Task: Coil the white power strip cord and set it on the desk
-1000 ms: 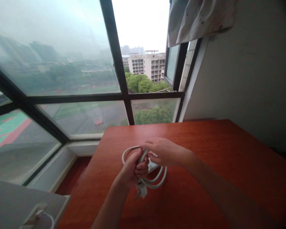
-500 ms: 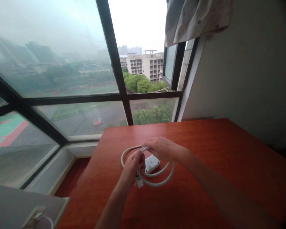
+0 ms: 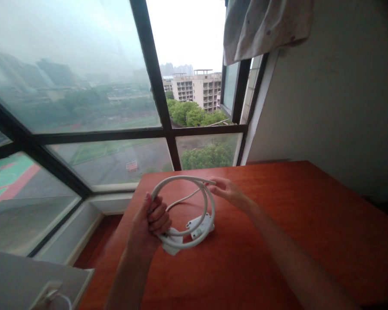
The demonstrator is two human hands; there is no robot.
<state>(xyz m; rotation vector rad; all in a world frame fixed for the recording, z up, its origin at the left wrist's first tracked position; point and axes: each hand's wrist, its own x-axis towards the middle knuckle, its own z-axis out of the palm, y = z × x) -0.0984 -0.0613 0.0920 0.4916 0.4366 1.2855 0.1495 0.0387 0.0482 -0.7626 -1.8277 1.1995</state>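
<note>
Moved leftward: my left hand [image 3: 153, 221], clenched round the white cord [image 3: 181, 178]; my right hand [image 3: 226, 192] pinches it; a slackened pinch could uncoil it.

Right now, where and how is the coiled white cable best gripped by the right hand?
Probably by the upper right arc of the coiled white cable, coming from the right, thumb and fingers closing around the strands. They converge there, close to the right hand, while the left hand clasps the left side. Lower down, the arc passes in front of the white block.
</note>
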